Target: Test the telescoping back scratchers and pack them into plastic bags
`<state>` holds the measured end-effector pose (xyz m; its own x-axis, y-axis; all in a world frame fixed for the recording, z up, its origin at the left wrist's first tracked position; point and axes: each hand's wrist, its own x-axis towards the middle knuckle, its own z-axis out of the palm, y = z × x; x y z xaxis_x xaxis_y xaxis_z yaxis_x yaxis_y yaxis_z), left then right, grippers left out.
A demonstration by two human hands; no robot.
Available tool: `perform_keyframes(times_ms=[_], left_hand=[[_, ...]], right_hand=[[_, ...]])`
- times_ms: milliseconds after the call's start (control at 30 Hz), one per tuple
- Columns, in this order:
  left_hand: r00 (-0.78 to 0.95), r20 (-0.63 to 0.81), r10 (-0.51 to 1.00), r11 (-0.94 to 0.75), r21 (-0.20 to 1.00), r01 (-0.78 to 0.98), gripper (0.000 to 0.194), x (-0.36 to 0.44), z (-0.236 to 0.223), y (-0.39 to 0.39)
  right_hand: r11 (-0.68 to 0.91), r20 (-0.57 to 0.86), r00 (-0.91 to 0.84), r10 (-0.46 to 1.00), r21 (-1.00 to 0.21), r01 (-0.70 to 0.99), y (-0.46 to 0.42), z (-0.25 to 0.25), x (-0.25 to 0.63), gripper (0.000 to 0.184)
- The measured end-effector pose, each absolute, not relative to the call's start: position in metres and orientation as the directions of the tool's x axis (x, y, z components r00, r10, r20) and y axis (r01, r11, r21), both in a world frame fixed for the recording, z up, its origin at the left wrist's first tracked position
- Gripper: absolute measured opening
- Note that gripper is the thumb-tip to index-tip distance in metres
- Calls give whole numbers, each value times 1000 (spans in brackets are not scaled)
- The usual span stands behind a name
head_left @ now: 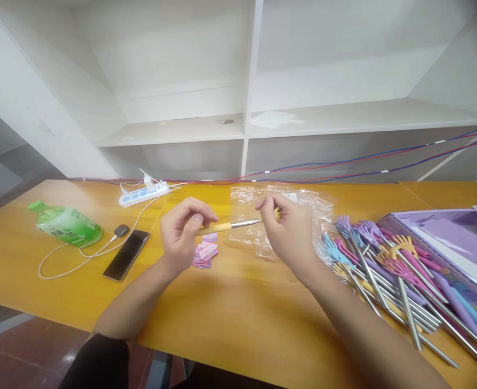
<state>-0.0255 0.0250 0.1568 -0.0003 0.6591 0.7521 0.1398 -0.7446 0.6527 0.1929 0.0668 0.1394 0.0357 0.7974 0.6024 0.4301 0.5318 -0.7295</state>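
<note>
Between my two hands lies a yellow back scratcher (222, 227) with a short silver rod, held nearly level above the table. My left hand (181, 232) is closed around its yellow handle. At the other end, my right hand (289, 229) closes on the hand-shaped yellow head, which its fingers partly cover. Beneath and behind my right hand are clear plastic bags (244, 202). Pink and purple printed cards (205, 254) sit in a small pile just right of my left hand. To the right spreads a heap of colourful back scratchers (401, 270) with metal rods.
A purple box (445, 237) stands at the right edge. On the left are a green bottle (66, 224) on its side, a phone (126, 255), a white cable and a power strip (144, 194). White shelving (246, 108) rises behind the table, with red and blue wires along it.
</note>
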Motion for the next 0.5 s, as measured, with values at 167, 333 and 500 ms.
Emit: perform_keyframes(times_ms=[167,333,500], left_hand=[[-9,760,650,-750,643,152,21,-25,155,24],[16,763,646,-752,634,180,22,-24,154,26],[267,752,603,-740,402,539,22,-44,171,36]], right_hand=[[527,594,26,804,-731,434,67,136,192,30],[505,571,26,820,-745,435,66,139,194,31],[462,461,-131,878,-741,487,66,153,207,36]])
